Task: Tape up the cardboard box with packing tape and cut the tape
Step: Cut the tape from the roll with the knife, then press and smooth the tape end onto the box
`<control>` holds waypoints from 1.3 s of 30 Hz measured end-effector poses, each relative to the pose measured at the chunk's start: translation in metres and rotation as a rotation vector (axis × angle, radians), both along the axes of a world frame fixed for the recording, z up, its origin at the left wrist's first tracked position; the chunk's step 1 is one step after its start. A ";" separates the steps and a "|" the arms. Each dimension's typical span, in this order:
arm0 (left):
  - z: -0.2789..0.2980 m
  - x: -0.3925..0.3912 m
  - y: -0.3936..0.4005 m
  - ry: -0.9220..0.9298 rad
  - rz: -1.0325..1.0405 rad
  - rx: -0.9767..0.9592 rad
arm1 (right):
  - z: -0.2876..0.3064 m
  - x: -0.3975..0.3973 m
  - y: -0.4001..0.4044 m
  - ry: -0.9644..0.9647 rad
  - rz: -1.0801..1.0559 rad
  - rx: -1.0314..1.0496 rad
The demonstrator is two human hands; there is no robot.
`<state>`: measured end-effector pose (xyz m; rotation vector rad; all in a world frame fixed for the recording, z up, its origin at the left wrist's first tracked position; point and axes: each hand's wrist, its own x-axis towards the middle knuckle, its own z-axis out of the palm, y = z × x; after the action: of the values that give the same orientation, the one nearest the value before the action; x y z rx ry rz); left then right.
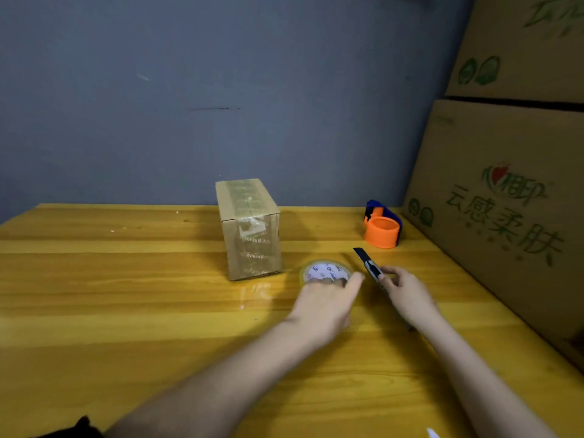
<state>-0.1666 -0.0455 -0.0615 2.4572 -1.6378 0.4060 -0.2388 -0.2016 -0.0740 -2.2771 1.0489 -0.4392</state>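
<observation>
A small cardboard box (249,229) stands upright on the wooden table (126,295), with clear tape across its top and down its front face. To its right a roll of clear packing tape (325,270) lies flat on the table. My left hand (325,301) rests on the near side of the roll, its fingers over the rim. My right hand (407,292) holds a utility knife (368,265) with its dark blade out, pointing away towards the back left, just right of the roll.
An orange and blue tape dispenser (382,229) sits at the back right of the table. Large printed cardboard cartons (505,216) are stacked along the right edge. A grey-blue wall (221,90) stands behind the table. A dark object (79,429) pokes in at the bottom left.
</observation>
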 end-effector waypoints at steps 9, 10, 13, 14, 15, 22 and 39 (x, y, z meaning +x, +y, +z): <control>-0.024 0.006 -0.044 -0.083 -0.032 -0.165 | -0.015 -0.006 0.000 0.151 -0.124 -0.208; -0.026 0.008 -0.048 -0.095 -0.028 -0.196 | -0.016 -0.007 0.000 0.171 -0.128 -0.245; -0.030 0.012 -0.057 -0.145 0.026 -0.201 | -0.017 -0.008 0.003 0.208 -0.139 -0.351; -0.030 0.013 -0.061 -0.170 0.040 -0.206 | -0.017 -0.008 0.003 0.216 -0.141 -0.373; -0.029 0.014 -0.063 -0.190 0.058 -0.210 | -0.017 -0.008 0.003 0.225 -0.143 -0.394; -0.035 0.012 -0.072 -0.198 0.104 -0.260 | -0.017 -0.008 0.003 0.260 -0.134 -0.450; -0.017 0.014 -0.034 -0.104 0.001 -0.388 | 0.003 -0.008 0.010 0.172 -0.140 -0.474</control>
<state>-0.1527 -0.0793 -0.0787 2.1780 -1.4311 0.7824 -0.2466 -0.1917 -0.0708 -2.7032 1.3071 -0.6112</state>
